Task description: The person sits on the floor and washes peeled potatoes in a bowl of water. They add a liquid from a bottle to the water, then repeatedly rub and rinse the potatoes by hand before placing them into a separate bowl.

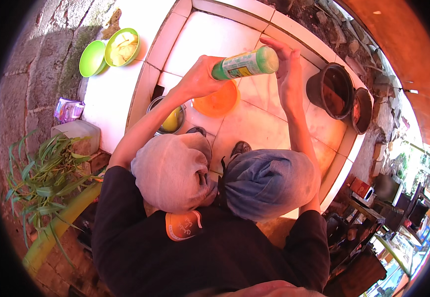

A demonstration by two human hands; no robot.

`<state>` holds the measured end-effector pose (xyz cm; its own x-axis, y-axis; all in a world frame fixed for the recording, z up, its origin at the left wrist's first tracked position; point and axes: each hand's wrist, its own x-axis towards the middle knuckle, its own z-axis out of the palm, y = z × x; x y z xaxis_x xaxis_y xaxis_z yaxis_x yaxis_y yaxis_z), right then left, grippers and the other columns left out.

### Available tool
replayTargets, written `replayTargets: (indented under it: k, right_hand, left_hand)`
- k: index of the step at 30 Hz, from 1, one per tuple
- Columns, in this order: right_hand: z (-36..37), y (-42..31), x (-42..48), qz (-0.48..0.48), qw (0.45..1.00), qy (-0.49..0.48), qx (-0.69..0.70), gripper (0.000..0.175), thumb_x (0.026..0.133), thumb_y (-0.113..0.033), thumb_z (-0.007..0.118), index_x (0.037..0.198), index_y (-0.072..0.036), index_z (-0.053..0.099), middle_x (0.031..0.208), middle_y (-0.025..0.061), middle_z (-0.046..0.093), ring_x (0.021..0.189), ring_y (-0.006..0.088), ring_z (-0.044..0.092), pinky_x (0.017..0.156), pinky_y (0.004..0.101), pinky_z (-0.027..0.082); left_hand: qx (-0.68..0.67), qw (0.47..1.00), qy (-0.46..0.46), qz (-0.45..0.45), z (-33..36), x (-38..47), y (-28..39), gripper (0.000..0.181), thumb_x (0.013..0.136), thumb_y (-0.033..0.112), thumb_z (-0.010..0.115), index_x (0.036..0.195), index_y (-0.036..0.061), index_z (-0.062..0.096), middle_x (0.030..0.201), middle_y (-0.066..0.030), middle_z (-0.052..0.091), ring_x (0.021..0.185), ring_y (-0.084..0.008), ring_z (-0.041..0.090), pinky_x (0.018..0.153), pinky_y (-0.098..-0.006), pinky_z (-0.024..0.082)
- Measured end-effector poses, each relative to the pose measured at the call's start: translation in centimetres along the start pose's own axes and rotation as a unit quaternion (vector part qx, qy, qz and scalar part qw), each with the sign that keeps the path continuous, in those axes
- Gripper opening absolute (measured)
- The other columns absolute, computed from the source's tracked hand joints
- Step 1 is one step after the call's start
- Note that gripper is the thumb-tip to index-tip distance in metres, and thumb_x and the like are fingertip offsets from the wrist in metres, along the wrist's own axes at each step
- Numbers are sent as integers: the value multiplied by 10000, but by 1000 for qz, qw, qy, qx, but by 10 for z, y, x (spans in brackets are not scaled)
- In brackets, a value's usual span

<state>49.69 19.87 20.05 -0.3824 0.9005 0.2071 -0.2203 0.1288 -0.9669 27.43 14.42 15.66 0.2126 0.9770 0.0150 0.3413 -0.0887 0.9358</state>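
My left hand (202,77) grips a green plastic bottle (243,65) with a printed label. The bottle lies nearly level, its rounded end pointing right. Close to that end is my right hand (286,70), raised with the fingers apart and holding nothing; whether it touches the bottle is hard to tell. Below the bottle, an orange plastic basin (217,100) rests on the tiled floor (254,124), partly covered by my left hand. A metal pot (181,126) with a yellow item (171,121) inside stands beside my left forearm.
Two green bowls (92,59) sit on the white ledge (116,100) at left, one holding pale yellow pieces (124,48). Near them are a purple packet (69,110) and a leafy plant (47,174). A dark bucket (313,89) and a dark basin (364,111) stand right, by the tiled rim.
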Motion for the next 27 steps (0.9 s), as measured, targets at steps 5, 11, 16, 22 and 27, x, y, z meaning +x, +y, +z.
replayTargets:
  k: [5,11,16,22,27]
  right_hand:
    - [1,-9,-3,-37,997,-45,-51,571,1114,-493,406,1319,0,607,1136,81,687,1020,172,633,877,326,513]
    - [-19,34,-9,232,972,-14,10,475,1089,-505,488,1138,-45,598,962,98,668,702,129,593,571,256,463]
    - [-5,56,-15,396,859,-48,320,480,1099,-467,424,1040,-16,577,714,50,534,429,60,346,398,207,323]
    - [10,76,-31,480,724,-184,460,519,1115,-447,305,977,-14,555,619,32,455,363,71,240,351,234,268]
    - [20,59,-33,437,842,-153,278,614,1109,-553,311,1143,-15,606,848,94,643,583,114,525,565,255,478]
  left_hand:
    - [108,990,-66,-53,-8,8,17,269,863,182,762,1018,-21,678,815,-123,718,662,-205,623,668,-384,509]
    - [73,986,-143,-37,-53,26,46,411,892,257,794,1188,49,599,906,-81,726,646,-170,626,620,-329,505]
    - [-25,998,-56,-21,-59,40,78,347,929,271,778,1141,47,617,903,-59,721,622,-109,630,535,-263,463]
    - [-185,975,106,60,-14,57,39,324,1031,384,643,1083,66,612,845,-36,686,681,-132,622,620,-298,498]
    - [-344,932,118,0,3,51,23,396,1090,479,498,1016,91,532,780,-40,633,670,-159,625,645,-323,532]
